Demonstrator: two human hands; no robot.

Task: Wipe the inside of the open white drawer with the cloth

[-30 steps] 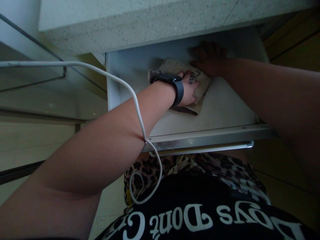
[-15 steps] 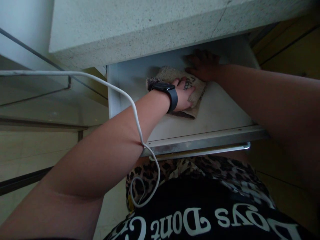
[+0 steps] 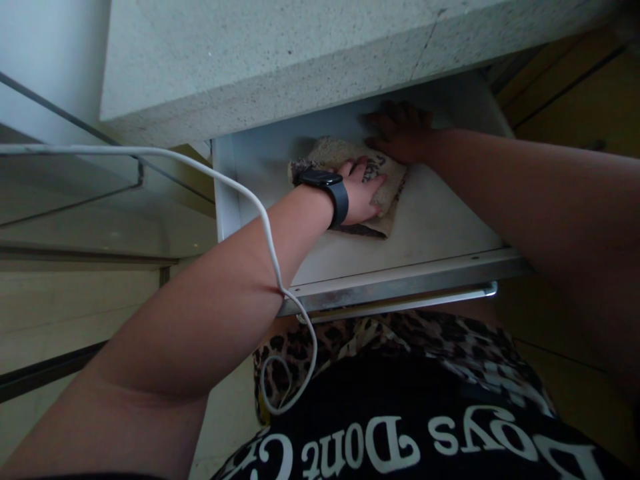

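A beige cloth with dark patterning [image 3: 327, 150] lies folded on the floor of a pulled-out white drawer [image 3: 435, 227]. My left hand [image 3: 359, 193], with a black watch on its wrist, rests on the cloth with its fingers spread. Farther back, my right hand [image 3: 403, 133] is at the cloth's far right edge, its fingers stretched out in shadow towards the back of the drawer. I cannot tell whether its thumb touches the cloth.
A speckled stone countertop [image 3: 240, 87] overhangs the back of the drawer. The drawer's metal handle [image 3: 415, 303] faces my body. A white cable [image 3: 250, 193] hangs across my left forearm and loops down in front of me. Yellowish cabinet fronts [image 3: 575, 93] stand at the right.
The view has shifted slightly, so the drawer and hands appear a little farther left. Both hands keep nearly the same places relative to the cloth.
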